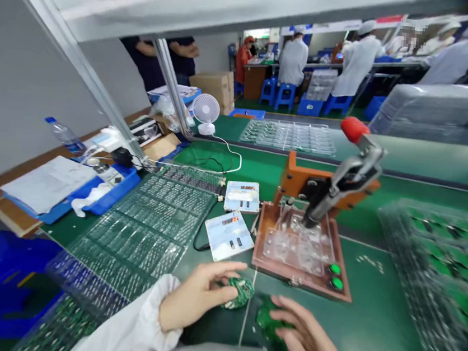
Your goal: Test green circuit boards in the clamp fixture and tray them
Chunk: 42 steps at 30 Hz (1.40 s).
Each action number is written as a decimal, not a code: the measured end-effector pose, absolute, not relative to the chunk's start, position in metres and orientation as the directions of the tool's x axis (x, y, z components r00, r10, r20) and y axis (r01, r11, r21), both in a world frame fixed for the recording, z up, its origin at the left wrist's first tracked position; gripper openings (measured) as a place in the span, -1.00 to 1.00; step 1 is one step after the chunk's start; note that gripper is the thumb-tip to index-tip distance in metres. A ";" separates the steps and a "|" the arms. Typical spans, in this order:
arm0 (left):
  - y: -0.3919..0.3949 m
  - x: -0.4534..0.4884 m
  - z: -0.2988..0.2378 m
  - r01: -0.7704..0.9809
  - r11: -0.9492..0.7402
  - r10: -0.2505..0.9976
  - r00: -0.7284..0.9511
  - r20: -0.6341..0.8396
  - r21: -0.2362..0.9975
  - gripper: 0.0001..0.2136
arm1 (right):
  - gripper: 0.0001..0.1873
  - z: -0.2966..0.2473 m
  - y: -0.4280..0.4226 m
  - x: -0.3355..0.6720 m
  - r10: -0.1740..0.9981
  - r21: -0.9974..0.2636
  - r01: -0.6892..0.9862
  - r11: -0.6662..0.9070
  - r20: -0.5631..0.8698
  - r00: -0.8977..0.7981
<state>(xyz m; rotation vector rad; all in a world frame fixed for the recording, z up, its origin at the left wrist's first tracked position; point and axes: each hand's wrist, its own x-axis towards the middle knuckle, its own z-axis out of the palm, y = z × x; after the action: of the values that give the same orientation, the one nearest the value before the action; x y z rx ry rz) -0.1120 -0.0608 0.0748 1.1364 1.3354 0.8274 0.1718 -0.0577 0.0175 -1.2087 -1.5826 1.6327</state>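
Two round green boards were held low over the green table (368,331), close to the person's body. The left board (241,293) was pinched at its edge by the thumb and fingers of the left hand (194,298), whose white sleeve (132,327) was gathered at the wrist. The right board (267,318), blurred and partly covered, was gripped under the curled fingers of the right hand (310,342); the two boards were kept just beside each other, not quite touching. Just beyond them a brown jig (274,267) was set on the table, with a clear plate (294,244) on top and two green buttons (335,276) at its near right corner. Above it a lever (343,179) tipped by a red knob (354,129) was raised on an orange block (297,177). Two small white meters (229,235) were laid left of the jig. Clear trays (147,227) were spread further left, and a stack of trays (441,250) with green parts was seen at the right. A fan (206,109), a bottle (63,133) and a blue bin (111,198) were placed at the far left. People in white coats (293,61) were seated well behind.
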 end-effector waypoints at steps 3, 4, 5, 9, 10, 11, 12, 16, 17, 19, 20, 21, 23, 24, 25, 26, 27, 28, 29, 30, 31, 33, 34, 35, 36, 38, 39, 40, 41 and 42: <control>-0.062 -0.077 0.065 0.203 0.292 0.932 0.161 -0.326 0.935 -0.56 | -0.49 0.036 -0.043 0.152 0.858 -0.980 0.090 -0.175 -0.197 -0.474; -0.061 -0.070 0.063 0.225 0.283 0.932 0.164 -0.323 0.932 -0.56 | -0.50 0.040 -0.040 0.149 0.867 -0.984 0.080 -0.157 -0.176 -0.467; -0.060 -0.066 0.063 0.247 0.268 0.935 0.166 -0.314 0.931 -0.56 | -0.53 0.042 -0.039 0.147 0.876 -0.988 0.076 -0.134 -0.154 -0.457; -0.059 -0.058 0.065 0.310 0.210 0.931 0.227 -0.286 0.927 -0.55 | -0.70 0.039 -0.041 0.150 0.891 -0.994 0.096 -0.054 -0.091 -0.444; -0.059 -0.057 0.066 0.306 0.213 0.923 0.249 -0.293 0.928 -0.53 | -0.72 0.036 -0.043 0.152 0.893 -0.994 0.097 -0.050 -0.088 -0.442; -0.058 -0.057 0.066 0.291 0.227 0.913 0.268 -0.307 0.930 -0.50 | -0.73 0.034 -0.044 0.154 0.897 -0.994 0.097 -0.051 -0.089 -0.434; -0.057 -0.056 0.064 0.268 0.249 0.903 0.283 -0.323 0.931 -0.48 | -0.73 0.031 -0.045 0.156 0.906 -0.994 0.098 -0.054 -0.090 -0.415; -0.052 -0.053 0.055 0.180 0.314 0.887 0.295 -0.356 0.932 -0.46 | -0.70 0.024 -0.048 0.161 0.943 -0.993 0.085 -0.078 -0.101 -0.316; -0.051 -0.053 0.052 0.169 0.319 0.888 0.291 -0.357 0.932 -0.47 | -0.68 0.023 -0.049 0.161 0.948 -0.993 0.072 -0.088 -0.106 -0.299; -0.049 -0.053 0.047 0.156 0.330 0.886 0.290 -0.363 0.931 -0.50 | -0.66 0.020 -0.050 0.163 0.955 -0.993 0.049 -0.104 -0.113 -0.274; -0.049 -0.052 0.046 0.149 0.338 0.882 0.294 -0.368 0.929 -0.50 | -0.66 0.019 -0.051 0.165 0.958 -0.993 0.041 -0.108 -0.115 -0.263; -0.049 -0.052 0.045 0.141 0.346 0.879 0.297 -0.373 0.928 -0.50 | -0.66 0.018 -0.052 0.166 0.961 -0.993 0.037 -0.111 -0.117 -0.250; -0.049 -0.053 0.043 0.130 0.357 0.876 0.298 -0.380 0.925 -0.52 | -0.66 0.016 -0.053 0.169 0.966 -0.992 0.031 -0.121 -0.125 -0.225; -0.050 -0.053 0.042 0.126 0.363 0.874 0.299 -0.384 0.923 -0.53 | -0.66 0.014 -0.054 0.170 0.968 -0.991 0.029 -0.128 -0.132 -0.214; -0.050 -0.053 0.042 0.124 0.368 0.872 0.299 -0.388 0.922 -0.55 | -0.67 0.013 -0.054 0.171 0.969 -0.990 0.027 -0.135 -0.138 -0.205; -0.050 -0.053 0.041 0.125 0.372 0.870 0.299 -0.393 0.920 -0.57 | -0.68 0.012 -0.054 0.171 0.970 -0.990 0.026 -0.141 -0.143 -0.198; -0.050 -0.053 0.041 0.129 0.374 0.868 0.300 -0.396 0.918 -0.59 | -0.68 0.011 -0.055 0.172 0.970 -0.989 0.028 -0.144 -0.147 -0.194; -0.050 -0.053 0.040 0.135 0.373 0.868 0.299 -0.396 0.918 -0.61 | -0.69 0.010 -0.055 0.172 0.970 -0.989 0.032 -0.142 -0.146 -0.193; -0.050 -0.053 0.040 0.145 0.367 0.870 0.295 -0.394 0.919 -0.63 | -0.70 0.009 -0.055 0.173 0.972 -0.990 0.040 -0.135 -0.141 -0.189; -0.049 -0.054 0.040 0.160 0.356 0.875 0.289 -0.389 0.921 -0.65 | -0.70 0.008 -0.054 0.174 0.975 -0.991 0.052 -0.123 -0.130 -0.182; -0.049 -0.055 0.040 0.181 0.342 0.881 0.281 -0.381 0.922 -0.67 | -0.71 0.008 -0.054 0.176 0.979 -0.992 0.069 -0.102 -0.113 -0.171; -0.048 -0.059 0.041 0.237 0.300 0.899 0.253 -0.357 0.924 -0.72 | -0.72 0.007 -0.054 0.185 0.990 -0.991 0.133 -0.035 -0.053 -0.132; -0.048 -0.062 0.042 0.278 0.271 0.911 0.234 -0.339 0.921 -0.75 | -0.73 0.007 -0.054 0.191 0.994 -0.983 0.183 0.013 -0.006 -0.105; -0.048 -0.064 0.043 0.332 0.233 0.925 0.215 -0.314 0.914 -0.78 | -0.75 0.007 -0.054 0.198 0.996 -0.966 0.250 0.067 0.050 -0.075; -0.049 -0.066 0.043 0.396 0.183 0.939 0.202 -0.279 0.900 -0.81 | -0.77 0.007 -0.055 0.206 0.992 -0.935 0.333 0.124 0.114 -0.047; -0.051 -0.070 0.042 0.529 0.044 0.962 0.205 -0.178 0.847 -0.85 | -0.80 0.006 -0.059 0.222 0.966 -0.824 0.517 0.232 0.258 -0.022; -0.052 -0.071 0.040 0.585 -0.039 0.969 0.220 -0.112 0.810 -0.85 | -0.80 0.006 -0.061 0.229 0.944 -0.748 0.600 0.283 0.329 -0.036; -0.054 -0.071 0.038 0.629 -0.125 0.971 0.236 -0.035 0.767 -0.85 | -0.79 0.004 -0.063 0.235 0.919 -0.668 0.666 0.332 0.389 -0.068; -0.055 -0.070 0.035 0.666 -0.207 0.966 0.253 0.044 0.717 -0.84 | -0.77 0.003 -0.065 0.241 0.893 -0.590 0.713 0.378 0.434 -0.114; -0.056 -0.068 0.031 0.697 -0.279 0.956 0.266 0.122 0.660 -0.83 | -0.73 0.001 -0.067 0.245 0.869 -0.520 0.743 0.422 0.467 -0.167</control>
<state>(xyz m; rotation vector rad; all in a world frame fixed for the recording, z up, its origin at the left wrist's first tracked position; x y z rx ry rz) -0.0682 -0.0561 0.0314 2.0600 1.4901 0.7094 0.2446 -0.0674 0.0006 -1.3640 -1.9499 0.2196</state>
